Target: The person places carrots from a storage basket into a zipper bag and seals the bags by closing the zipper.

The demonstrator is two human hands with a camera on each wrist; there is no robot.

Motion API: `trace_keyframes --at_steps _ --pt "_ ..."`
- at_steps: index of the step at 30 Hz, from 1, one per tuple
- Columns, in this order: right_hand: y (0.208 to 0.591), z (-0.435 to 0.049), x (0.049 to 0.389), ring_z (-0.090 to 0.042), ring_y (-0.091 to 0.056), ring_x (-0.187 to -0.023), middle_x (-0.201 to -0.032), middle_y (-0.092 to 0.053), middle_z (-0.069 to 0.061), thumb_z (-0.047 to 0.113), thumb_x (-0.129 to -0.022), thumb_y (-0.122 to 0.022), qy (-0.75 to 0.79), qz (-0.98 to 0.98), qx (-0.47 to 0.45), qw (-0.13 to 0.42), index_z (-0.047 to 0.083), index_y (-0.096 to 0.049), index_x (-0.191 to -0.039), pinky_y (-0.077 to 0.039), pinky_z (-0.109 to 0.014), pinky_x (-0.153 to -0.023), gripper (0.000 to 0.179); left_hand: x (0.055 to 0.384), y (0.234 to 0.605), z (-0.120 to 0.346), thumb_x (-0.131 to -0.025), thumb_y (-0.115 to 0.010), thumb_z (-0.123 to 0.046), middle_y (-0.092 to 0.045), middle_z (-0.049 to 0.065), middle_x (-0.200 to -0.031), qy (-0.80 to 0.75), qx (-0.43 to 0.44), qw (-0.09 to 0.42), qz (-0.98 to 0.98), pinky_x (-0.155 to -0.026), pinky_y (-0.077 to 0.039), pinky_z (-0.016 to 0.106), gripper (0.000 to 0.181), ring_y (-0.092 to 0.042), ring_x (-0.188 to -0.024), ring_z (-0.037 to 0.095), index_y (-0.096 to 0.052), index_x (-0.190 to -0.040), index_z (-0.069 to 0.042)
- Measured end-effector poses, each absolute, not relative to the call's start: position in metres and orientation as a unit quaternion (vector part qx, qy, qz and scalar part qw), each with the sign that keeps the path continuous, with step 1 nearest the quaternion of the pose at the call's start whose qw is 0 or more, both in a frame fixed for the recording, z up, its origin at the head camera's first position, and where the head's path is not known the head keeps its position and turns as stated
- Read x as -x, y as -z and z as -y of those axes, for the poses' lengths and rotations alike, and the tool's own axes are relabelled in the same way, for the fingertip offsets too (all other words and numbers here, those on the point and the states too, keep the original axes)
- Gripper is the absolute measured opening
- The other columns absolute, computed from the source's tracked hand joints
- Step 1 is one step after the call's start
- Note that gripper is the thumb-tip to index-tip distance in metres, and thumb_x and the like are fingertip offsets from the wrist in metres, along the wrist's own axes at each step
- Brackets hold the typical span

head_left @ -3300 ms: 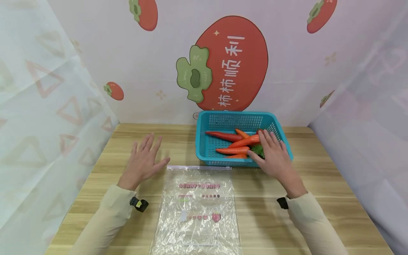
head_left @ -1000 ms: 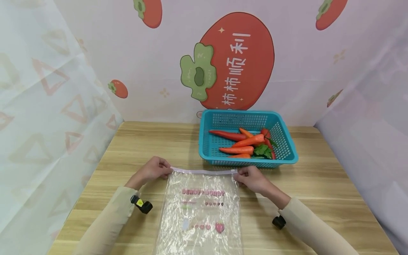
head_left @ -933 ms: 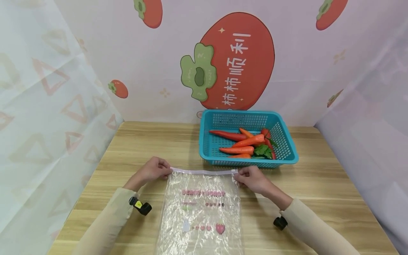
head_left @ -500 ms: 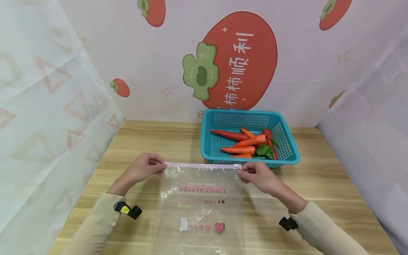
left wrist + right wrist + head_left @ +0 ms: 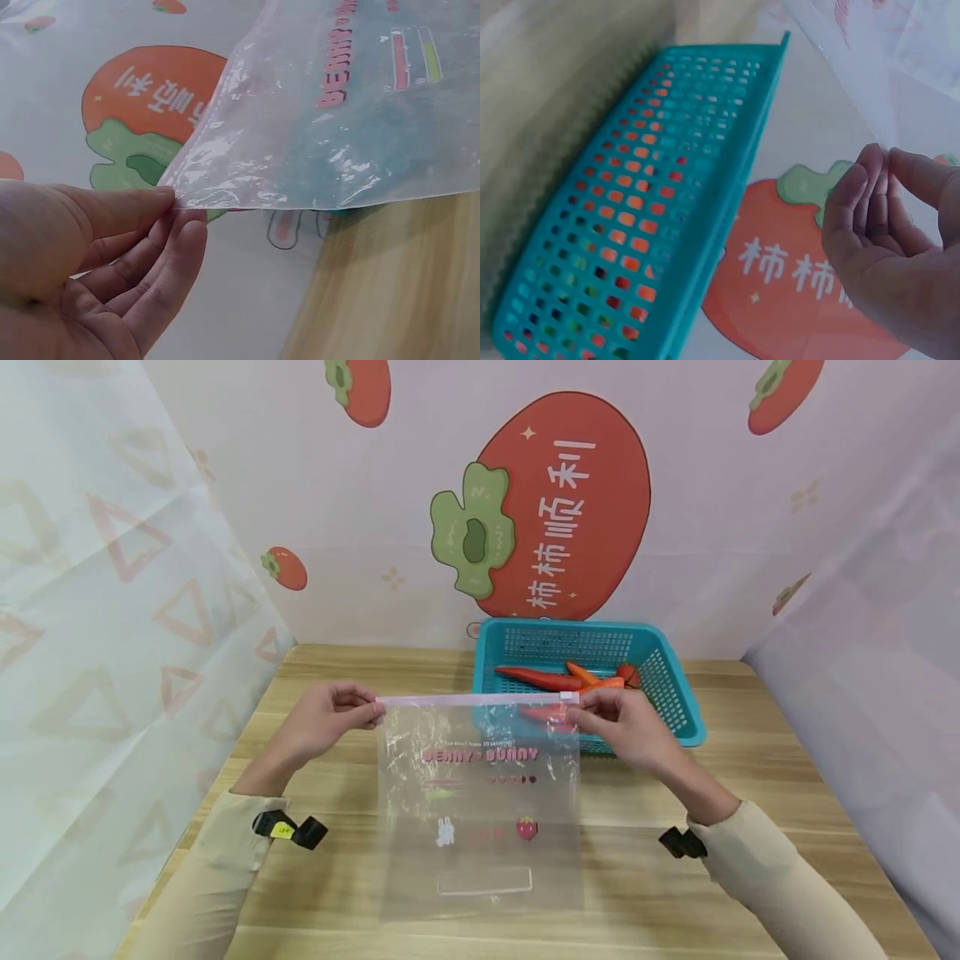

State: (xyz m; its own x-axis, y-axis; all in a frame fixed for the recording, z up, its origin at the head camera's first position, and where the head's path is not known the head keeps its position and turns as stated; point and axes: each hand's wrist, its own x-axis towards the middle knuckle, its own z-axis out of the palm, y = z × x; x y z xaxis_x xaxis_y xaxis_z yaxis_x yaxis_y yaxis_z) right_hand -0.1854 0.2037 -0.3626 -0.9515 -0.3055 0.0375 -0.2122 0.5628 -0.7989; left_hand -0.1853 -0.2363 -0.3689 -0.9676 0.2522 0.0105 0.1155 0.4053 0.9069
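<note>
A clear zip bag [image 5: 480, 810] with a pink top strip and printed bunny and strawberry pictures hangs upright above the table, its front facing the head camera. My left hand [image 5: 322, 722] pinches its top left corner between thumb and fingers; the left wrist view shows the corner of the zip bag [image 5: 247, 180] between the fingertips. At the top right corner, beside the white slider [image 5: 570, 697], my right hand [image 5: 630, 727] pinches the strip. The right wrist view also has that right hand [image 5: 900, 225] gripping the corner.
Behind the bag's upper right part stands a blue plastic basket [image 5: 678, 693] holding several carrots [image 5: 536, 677] and other red and orange produce, partly hidden by the bag and right hand. A wood-grain table [image 5: 645, 877] lies below, with a printed cloth [image 5: 360, 527] behind.
Earlier both hands were spread, off the bag lying flat on the table. They then took its top corners, and have now raised it up toward the basket, covering part of the carrots.
</note>
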Motion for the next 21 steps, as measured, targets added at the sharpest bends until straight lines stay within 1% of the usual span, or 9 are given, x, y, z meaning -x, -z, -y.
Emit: trace_keyframes --at_steps 3,5,10,14,16,18,21 --pt "0.353 -0.204 0.191 -0.020 -0.065 -0.080 -0.097 -0.074 -0.011 0.032 -0.102 -0.070 0.447 -0.880 0.155 0.035 0.010 -0.076 -0.111 -0.055 -0.028 -0.065 0.024 0.189 0.358 0.235 -0.102 -0.070 -0.014 -0.077 0.021 -0.103 -0.524 -0.106 0.035 -0.844 -0.082 -0.063 0.024 0.023 -0.077 -0.087 0.011 -0.069 -0.111 0.007" --pt "0.346 -0.203 0.194 -0.019 -0.067 -0.080 -0.098 -0.075 -0.011 0.031 -0.102 -0.070 0.457 -0.874 0.163 0.020 0.009 -0.075 -0.113 -0.056 -0.028 -0.066 0.025 0.190 0.350 0.234 -0.101 -0.071 -0.014 -0.078 0.013 -0.100 -0.527 -0.108 0.012 -0.843 -0.081 -0.063 0.023 0.023 -0.077 -0.087 0.011 -0.069 -0.111 0.007" --pt "0.333 -0.200 0.201 -0.016 -0.071 -0.084 -0.102 -0.076 -0.008 0.028 -0.102 -0.070 0.480 -0.856 0.191 -0.029 0.009 -0.075 -0.115 -0.059 -0.025 -0.071 0.024 0.190 0.333 0.237 -0.100 -0.072 -0.012 -0.078 -0.008 -0.091 -0.540 -0.139 -0.066 -0.828 -0.079 -0.062 0.020 0.020 -0.076 -0.082 0.003 -0.071 -0.109 0.006" --pt "0.325 -0.198 0.204 -0.015 -0.072 -0.084 -0.101 -0.078 -0.002 0.022 -0.101 -0.071 0.504 -0.833 0.218 -0.069 0.010 -0.076 -0.112 -0.059 -0.024 -0.073 0.017 0.186 0.326 0.241 -0.098 -0.072 -0.004 -0.076 -0.016 -0.091 -0.538 -0.186 -0.139 -0.811 -0.080 -0.061 0.018 0.015 -0.075 -0.083 0.002 -0.072 -0.108 0.006" --pt "0.322 -0.197 0.204 -0.015 -0.072 -0.084 -0.099 -0.079 0.001 0.017 -0.100 -0.072 0.520 -0.818 0.231 -0.085 0.008 -0.076 -0.110 -0.059 -0.024 -0.074 0.015 0.185 0.325 0.243 -0.096 -0.072 0.001 -0.077 -0.015 -0.091 -0.533 -0.216 -0.178 -0.799 -0.080 -0.061 0.017 0.012 -0.076 -0.082 0.004 -0.073 -0.107 0.007" --pt "0.321 -0.197 0.203 -0.013 -0.071 -0.082 -0.098 -0.078 0.003 0.014 -0.099 -0.073 0.528 -0.809 0.239 -0.097 0.006 -0.076 -0.108 -0.059 -0.021 -0.075 0.013 0.182 0.325 0.244 -0.094 -0.073 0.005 -0.077 -0.012 -0.091 -0.526 -0.242 -0.211 -0.788 -0.077 -0.060 0.015 0.010 -0.075 -0.081 0.003 -0.074 -0.104 0.006" --pt "0.324 -0.198 0.197 -0.011 -0.071 -0.080 -0.098 -0.078 0.002 0.011 -0.098 -0.073 0.522 -0.810 0.246 -0.106 0.005 -0.076 -0.107 -0.059 -0.020 -0.074 0.011 0.177 0.329 0.245 -0.091 -0.073 0.010 -0.078 -0.009 -0.091 -0.521 -0.272 -0.236 -0.774 -0.072 -0.058 0.013 0.011 -0.073 -0.080 0.002 -0.074 -0.101 0.007"
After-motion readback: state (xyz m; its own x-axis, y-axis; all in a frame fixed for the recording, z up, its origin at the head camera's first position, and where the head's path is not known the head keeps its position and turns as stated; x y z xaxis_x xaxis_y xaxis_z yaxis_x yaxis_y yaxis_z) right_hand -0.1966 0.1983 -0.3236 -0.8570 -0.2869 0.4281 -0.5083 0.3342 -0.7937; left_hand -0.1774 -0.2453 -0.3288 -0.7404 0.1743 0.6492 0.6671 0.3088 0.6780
